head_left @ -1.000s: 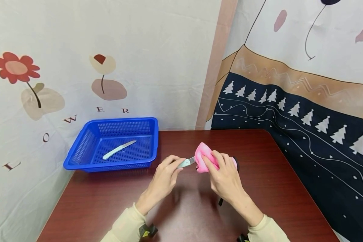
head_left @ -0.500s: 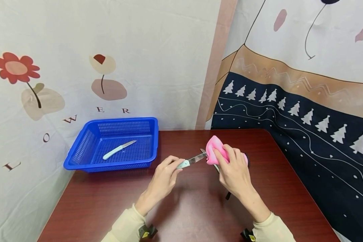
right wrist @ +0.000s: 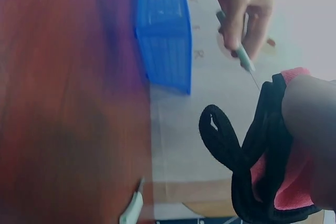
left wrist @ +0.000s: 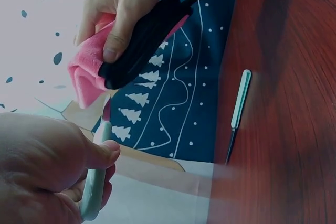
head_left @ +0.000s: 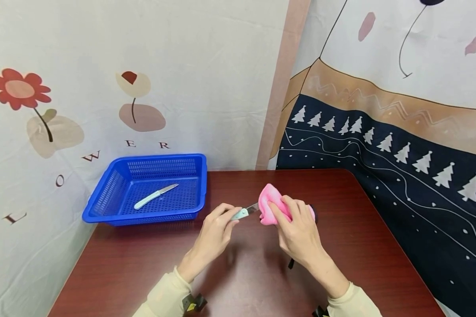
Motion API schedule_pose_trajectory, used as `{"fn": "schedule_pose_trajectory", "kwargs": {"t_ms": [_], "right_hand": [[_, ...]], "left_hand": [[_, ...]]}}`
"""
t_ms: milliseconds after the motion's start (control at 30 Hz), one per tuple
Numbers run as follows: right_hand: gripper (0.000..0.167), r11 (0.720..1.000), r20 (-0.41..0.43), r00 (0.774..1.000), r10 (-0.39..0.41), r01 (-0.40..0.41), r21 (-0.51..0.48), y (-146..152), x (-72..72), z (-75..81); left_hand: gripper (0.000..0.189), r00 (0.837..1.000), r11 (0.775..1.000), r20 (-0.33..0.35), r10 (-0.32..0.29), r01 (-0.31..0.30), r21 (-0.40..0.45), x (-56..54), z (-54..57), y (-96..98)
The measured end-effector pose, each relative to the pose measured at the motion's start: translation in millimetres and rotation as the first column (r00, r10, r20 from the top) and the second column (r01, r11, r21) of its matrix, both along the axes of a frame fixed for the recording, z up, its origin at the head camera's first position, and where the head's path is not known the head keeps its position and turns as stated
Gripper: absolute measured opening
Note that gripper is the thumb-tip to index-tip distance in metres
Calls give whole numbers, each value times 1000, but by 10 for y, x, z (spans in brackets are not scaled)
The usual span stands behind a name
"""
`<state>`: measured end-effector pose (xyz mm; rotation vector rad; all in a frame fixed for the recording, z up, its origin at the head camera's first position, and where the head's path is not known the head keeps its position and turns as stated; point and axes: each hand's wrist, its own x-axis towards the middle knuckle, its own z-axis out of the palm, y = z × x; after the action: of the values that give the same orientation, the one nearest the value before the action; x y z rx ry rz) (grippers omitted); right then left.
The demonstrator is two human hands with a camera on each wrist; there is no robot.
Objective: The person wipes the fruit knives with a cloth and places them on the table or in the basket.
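My left hand [head_left: 212, 235] pinches the pale mint handle of a paring knife [head_left: 241, 214], its blade pointing right. A pink cloth [head_left: 269, 204] with black edging covers the outer part of that blade; only a short stretch of steel shows near the handle. My right hand [head_left: 301, 237] grips the cloth, thumb and fingers on opposite sides. A black loop [right wrist: 218, 135] hangs from the cloth in the right wrist view. Below the hands, a second mint-handled knife [left wrist: 241, 100] lies on the table in the left wrist view; cloth and right hand hide it from the head view.
At the back left of the dark red table [head_left: 150, 264] stands a blue plastic basket [head_left: 143, 219]. Another mint-handled knife [head_left: 154, 197] lies inside it. Printed fabric hangs behind the table and along its right side.
My right hand slid the cloth rightward toward the blade's tip, baring more steel, then came back left toward the handle. My left hand and its knife stayed nearly still.
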<state>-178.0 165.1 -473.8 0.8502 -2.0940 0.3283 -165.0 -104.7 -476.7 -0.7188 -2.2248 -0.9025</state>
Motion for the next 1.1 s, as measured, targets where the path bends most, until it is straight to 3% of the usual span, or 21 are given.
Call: {"fn": "schedule_pose_trajectory", "kwargs": {"t_ms": [367,700,900,1100], "right_hand": [[41,993,-10,999,53,-51,108,-286,114,-110],[41,992,-2,1000,16,-15,128,-269,113,-117],[61,990,16,1000,-26,24,140,-201,96,-93],[66,993,20,999,-34,32,114,-129,53,-86]], "left_hand": [[31,1000,1000,-14,-10,10,0,-6,7,25],[34,1000,1000,-20,-23,23,10,-11,-1,23],[33,999,999,-20,-31,31,16,-9,8,18],[33,999,1000,-30,-27,27,9,-8,10,10]]}}
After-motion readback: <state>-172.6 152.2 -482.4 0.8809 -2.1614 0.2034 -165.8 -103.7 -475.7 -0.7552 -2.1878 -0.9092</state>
